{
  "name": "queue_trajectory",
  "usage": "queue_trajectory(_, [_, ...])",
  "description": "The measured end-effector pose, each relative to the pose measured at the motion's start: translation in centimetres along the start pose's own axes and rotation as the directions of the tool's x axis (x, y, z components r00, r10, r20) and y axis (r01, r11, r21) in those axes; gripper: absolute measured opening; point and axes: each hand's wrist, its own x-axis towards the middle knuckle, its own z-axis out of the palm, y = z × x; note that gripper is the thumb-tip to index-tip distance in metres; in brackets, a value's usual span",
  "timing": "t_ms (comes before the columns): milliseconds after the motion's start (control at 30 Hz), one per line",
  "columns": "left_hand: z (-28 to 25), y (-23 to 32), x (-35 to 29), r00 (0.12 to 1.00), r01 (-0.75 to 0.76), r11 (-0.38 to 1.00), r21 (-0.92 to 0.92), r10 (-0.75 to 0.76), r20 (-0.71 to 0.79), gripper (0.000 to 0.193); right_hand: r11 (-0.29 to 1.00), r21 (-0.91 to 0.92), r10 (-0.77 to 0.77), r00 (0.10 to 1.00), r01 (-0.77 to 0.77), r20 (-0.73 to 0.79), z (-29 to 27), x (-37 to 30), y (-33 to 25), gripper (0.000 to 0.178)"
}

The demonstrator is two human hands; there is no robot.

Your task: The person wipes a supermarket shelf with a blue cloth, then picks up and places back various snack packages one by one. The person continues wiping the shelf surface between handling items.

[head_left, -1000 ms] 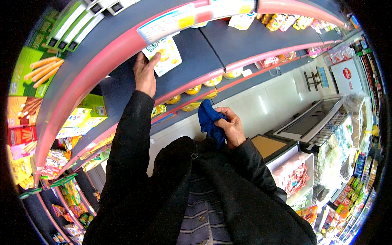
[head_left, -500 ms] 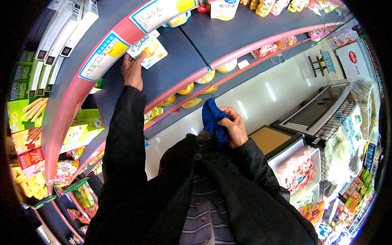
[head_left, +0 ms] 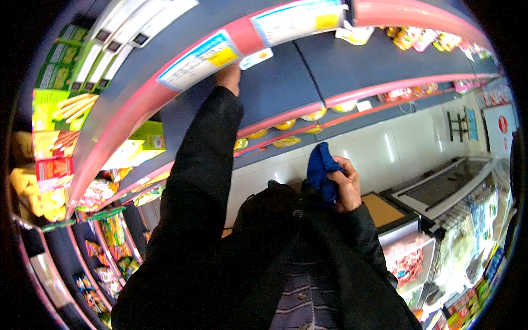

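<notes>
My left hand (head_left: 230,78) reaches in over the dark grey shelf (head_left: 269,88), under the pink front edge of the shelf above. That edge and its price labels hide the fingers, so their grip does not show. Beside the hand, a corner of a white snack pouch (head_left: 256,59) peeks out below the labels; whether the hand touches it is hidden. My right hand (head_left: 347,184) is closed around a bunched blue cloth (head_left: 323,173), held up in front of my dark jacket.
Green and red snack boxes (head_left: 60,110) stand at the left shelf end. Yellow-lidded tubs (head_left: 286,124) sit on the shelf below. On the right are a low freezer (head_left: 443,184) and a white bin (head_left: 426,264) with pinkish packages. Bagged snacks (head_left: 113,228) hang on lower left racks.
My left hand has gone deeper beneath the upper shelf edge, and the white pouch beside it is now mostly hidden. The view has swung left. My right hand still holds the blue cloth.
</notes>
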Motion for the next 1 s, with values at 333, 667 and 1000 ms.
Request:
queue_trajectory(333, [-13.6,0.9,-5.1,0.933,-0.229,0.908,0.350,0.307,-0.186,0.044,0.994,-0.106,-0.011,0.998,0.018,0.061,1.6,0.5,0.5,0.035])
queue_trajectory(667, [-19.0,4.4,0.7,0.865,-0.148,0.936,0.319,0.280,-0.417,0.054,0.994,-0.106,0.011,1.000,-0.010,0.009,5.4,-1.6,3.9,0.037])
queue_trajectory(1000, [-20.1,2.8,0.4,0.905,-0.110,0.961,0.253,0.201,-0.374,0.055,0.996,-0.035,-0.083,0.994,0.080,-0.074,7.3,-2.3,7.2,0.035])
